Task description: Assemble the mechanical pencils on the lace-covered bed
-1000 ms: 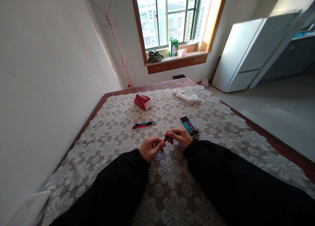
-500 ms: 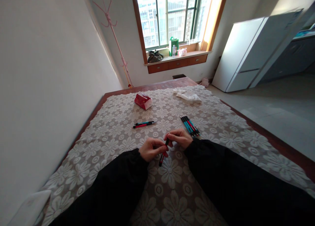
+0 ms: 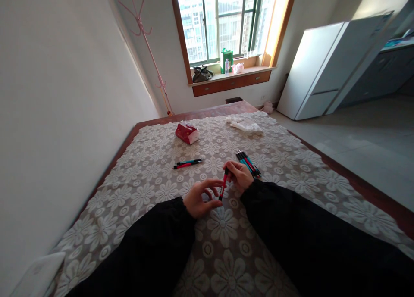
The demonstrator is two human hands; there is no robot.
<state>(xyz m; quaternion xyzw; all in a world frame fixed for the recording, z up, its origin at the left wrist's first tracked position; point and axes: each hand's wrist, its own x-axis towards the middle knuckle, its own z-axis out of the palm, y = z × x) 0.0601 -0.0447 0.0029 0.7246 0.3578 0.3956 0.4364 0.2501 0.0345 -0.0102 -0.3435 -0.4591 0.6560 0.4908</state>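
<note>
Right hand (image 3: 238,176) pinches the upper end of a red pen (image 3: 223,185), which stands nearly upright above the lace cloth (image 3: 148,189). Left hand (image 3: 199,198), at 8 o'clock of the pen, curls loosely with fingertips (image 3: 217,183) just beside the barrel; contact cannot be told. A pen bundle (image 3: 247,162) lies at 1 o'clock, two pens (image 3: 188,163) at 10 o'clock, a red pack (image 3: 186,133) at 11 o'clock.
</note>
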